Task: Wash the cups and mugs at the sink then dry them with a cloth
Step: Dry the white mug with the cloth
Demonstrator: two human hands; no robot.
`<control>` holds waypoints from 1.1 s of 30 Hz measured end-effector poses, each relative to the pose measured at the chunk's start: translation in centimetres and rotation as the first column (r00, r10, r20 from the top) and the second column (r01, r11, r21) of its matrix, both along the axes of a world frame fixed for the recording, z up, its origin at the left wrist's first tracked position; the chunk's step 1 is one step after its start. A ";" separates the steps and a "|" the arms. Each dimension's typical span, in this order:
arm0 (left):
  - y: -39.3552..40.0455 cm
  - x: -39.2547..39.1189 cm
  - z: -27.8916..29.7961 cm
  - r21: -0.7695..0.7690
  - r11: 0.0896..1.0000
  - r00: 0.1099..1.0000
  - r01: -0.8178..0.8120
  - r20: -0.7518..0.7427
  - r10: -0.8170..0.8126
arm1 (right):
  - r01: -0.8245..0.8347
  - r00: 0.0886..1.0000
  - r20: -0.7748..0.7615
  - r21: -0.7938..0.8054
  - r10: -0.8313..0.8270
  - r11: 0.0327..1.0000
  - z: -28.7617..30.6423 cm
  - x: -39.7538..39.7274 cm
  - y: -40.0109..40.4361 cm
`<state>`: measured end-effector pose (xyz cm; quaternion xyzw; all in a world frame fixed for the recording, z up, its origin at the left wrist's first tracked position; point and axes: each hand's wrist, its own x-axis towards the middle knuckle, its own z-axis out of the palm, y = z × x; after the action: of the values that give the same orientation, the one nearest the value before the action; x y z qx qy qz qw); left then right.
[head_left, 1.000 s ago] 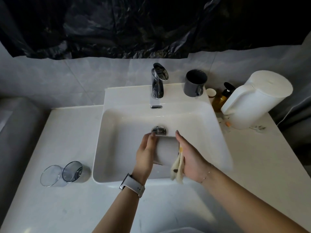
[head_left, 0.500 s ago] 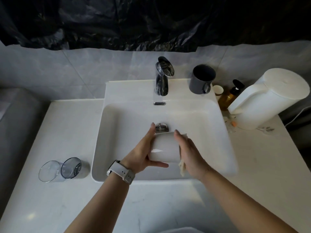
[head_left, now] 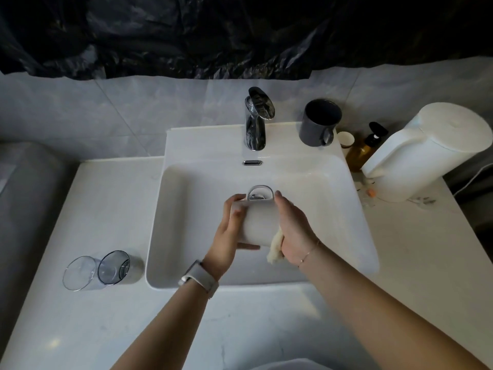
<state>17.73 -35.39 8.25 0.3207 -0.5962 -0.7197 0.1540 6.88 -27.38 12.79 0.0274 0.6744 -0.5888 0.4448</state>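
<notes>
A white mug (head_left: 259, 225) lies on its side over the sink basin (head_left: 192, 209), its handle pointing away from me toward the drain. My left hand (head_left: 229, 233) grips its left side, thumb underneath. My right hand (head_left: 292, 228) presses a cream cloth (head_left: 274, 251) against the mug's right side. A dark grey mug (head_left: 317, 124) stands upright on the sink ledge right of the faucet (head_left: 256, 121). Two clear tumblers (head_left: 98, 272) lie on their sides on the counter left of the sink.
A white kettle (head_left: 424, 153) stands at the right on the counter, with an amber pump bottle (head_left: 364, 149) and a small jar (head_left: 345, 138) beside it. Black plastic sheeting covers the wall above the tiles. Small bits lie near the kettle's base.
The mug has been turned in my hands so its handle now faces up and away. My right hand with the cloth slid along the mug's right side.
</notes>
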 end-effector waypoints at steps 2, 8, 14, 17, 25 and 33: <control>-0.3 0.0 0.3 0.346 0.938 0.999 -0.006 0.053 -0.013 | -0.024 0.999 -0.021 -0.022 0.023 0.999 -0.4 0.5 0.0; 0.6 0.7 -1.5 0.486 0.798 0.934 -0.356 0.223 0.280 | -0.132 0.957 0.213 -0.279 0.195 0.951 -0.3 0.4 1.1; 1.3 1.4 -1.4 0.565 0.738 0.929 -0.369 0.255 0.269 | -0.661 0.737 -0.226 -0.046 0.637 0.749 -0.2 -0.9 3.7; 1.5 1.6 -1.1 0.576 0.728 0.927 -0.373 0.270 0.261 | -0.763 0.520 -0.445 0.140 0.729 0.630 -0.3 -1.6 3.7; 2.4 2.2 -0.7 0.408 0.874 0.957 -0.266 0.219 0.189 | -0.584 0.605 -0.592 0.123 0.532 0.802 -2.4 -1.3 3.2; 3.8 1.5 0.4 0.074 0.958 0.957 -0.277 0.104 0.269 | -0.407 0.911 -0.145 -0.171 0.385 0.897 -2.5 1.0 3.3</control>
<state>19.20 -31.63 8.68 0.4396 -0.5206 -0.7013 0.2097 7.90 -24.04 10.24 -0.1865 0.6271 -0.5504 0.5187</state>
